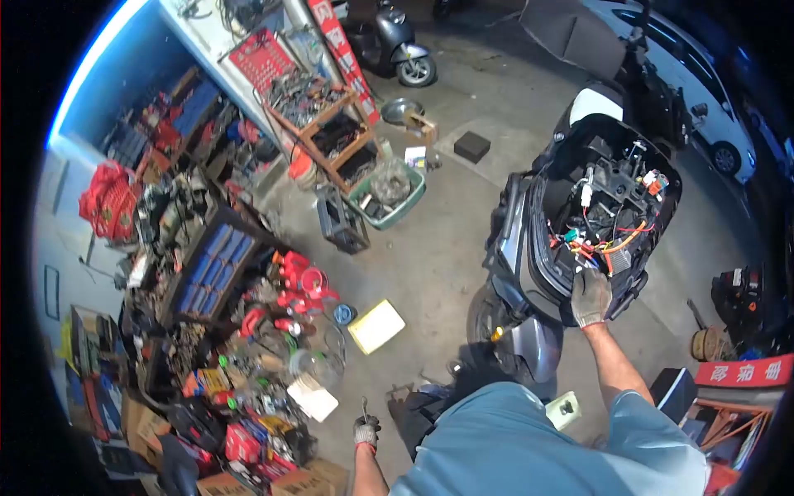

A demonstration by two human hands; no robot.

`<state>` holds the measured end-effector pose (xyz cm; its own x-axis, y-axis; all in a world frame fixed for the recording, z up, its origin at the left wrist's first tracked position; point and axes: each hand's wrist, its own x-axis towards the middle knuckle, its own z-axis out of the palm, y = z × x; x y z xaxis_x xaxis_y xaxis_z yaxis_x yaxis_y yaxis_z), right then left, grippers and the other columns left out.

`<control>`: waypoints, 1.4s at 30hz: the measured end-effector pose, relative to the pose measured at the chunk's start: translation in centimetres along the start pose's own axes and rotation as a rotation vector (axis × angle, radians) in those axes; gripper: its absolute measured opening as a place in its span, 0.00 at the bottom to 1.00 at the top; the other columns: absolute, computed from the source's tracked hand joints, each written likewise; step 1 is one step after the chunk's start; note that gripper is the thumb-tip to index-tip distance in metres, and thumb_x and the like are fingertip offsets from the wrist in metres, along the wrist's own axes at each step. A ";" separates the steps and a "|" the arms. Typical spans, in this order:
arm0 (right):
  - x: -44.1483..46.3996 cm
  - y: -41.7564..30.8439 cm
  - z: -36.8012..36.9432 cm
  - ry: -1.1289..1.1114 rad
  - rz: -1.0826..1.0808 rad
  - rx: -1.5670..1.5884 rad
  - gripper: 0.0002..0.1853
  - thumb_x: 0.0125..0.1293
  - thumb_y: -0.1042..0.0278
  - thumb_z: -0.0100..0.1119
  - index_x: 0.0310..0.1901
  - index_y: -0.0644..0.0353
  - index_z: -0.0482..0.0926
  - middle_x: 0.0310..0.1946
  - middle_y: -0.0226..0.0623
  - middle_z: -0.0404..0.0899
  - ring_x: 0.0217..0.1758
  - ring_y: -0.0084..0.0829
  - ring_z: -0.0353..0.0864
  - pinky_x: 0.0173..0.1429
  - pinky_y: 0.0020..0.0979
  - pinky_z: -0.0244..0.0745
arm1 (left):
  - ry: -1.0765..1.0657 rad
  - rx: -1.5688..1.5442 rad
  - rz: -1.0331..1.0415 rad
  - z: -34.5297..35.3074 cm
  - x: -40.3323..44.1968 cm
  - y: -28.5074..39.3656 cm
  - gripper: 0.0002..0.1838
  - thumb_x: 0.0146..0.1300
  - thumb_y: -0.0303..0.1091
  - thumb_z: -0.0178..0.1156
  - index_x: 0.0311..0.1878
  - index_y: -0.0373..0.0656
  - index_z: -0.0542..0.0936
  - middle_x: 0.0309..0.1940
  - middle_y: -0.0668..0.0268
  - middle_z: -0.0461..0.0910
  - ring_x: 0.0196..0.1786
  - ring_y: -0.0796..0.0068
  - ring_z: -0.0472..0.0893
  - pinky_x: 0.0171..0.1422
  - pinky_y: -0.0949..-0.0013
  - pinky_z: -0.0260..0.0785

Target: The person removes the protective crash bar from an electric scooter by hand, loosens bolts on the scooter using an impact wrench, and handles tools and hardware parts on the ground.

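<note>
My left hand (366,431), in a grey work glove, is closed around a slim metal wrench (364,405) that points up and away from me, low over the floor. On the other side, my right hand (591,296), gloved too, reaches over the near rim of an opened scooter (529,264). Its fingers point into the body and are partly hidden, so their grip cannot be made out. Just beyond them lies a tangle of wires (616,244) with red, green and white connectors. A black frame part (616,186) sits deeper inside the body.
Tools, bottles and red containers crowd the left side around a rack of blue drawers (217,269). A green tub (389,197), a black box (471,147) and a yellow-white sheet (376,326) lie on the floor. Another scooter (397,45) and a white car (686,74) stand behind.
</note>
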<state>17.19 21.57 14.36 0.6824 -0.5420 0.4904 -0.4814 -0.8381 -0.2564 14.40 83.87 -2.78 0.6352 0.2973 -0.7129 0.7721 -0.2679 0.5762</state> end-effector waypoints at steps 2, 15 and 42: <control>-0.1 -0.2 -0.1 -0.024 0.045 -0.001 0.07 0.57 0.68 0.54 0.26 0.61 0.72 0.25 0.44 0.73 0.33 0.47 0.72 0.37 0.45 0.65 | -0.077 0.031 -0.004 -1.2 2.4 2.4 0.16 0.53 0.36 0.60 0.43 0.38 0.73 0.27 0.63 0.77 0.24 0.72 0.78 0.18 0.71 0.63; 0.3 -3.1 0.0 0.022 0.240 -0.095 0.07 0.57 0.67 0.54 0.27 0.61 0.74 0.27 0.46 0.75 0.34 0.49 0.73 0.39 0.46 0.66 | -0.268 0.198 -0.124 -7.3 16.0 7.7 0.09 0.50 0.33 0.60 0.34 0.40 0.78 0.23 0.65 0.78 0.20 0.72 0.76 0.18 0.69 0.61; -2.2 -4.9 4.6 -0.095 0.868 -0.358 0.22 0.60 0.67 0.51 0.57 0.60 0.71 0.56 0.50 0.70 0.63 0.46 0.66 0.66 0.38 0.61 | -0.711 0.463 -0.311 -7.1 39.4 21.0 0.13 0.56 0.42 0.57 0.40 0.45 0.74 0.24 0.65 0.76 0.22 0.72 0.75 0.16 0.69 0.57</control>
<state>20.63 26.58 10.71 0.0402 -0.9839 0.1743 -0.9720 -0.0789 -0.2212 55.75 96.48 -15.88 0.1182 -0.1770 -0.9771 0.7241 -0.6580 0.2068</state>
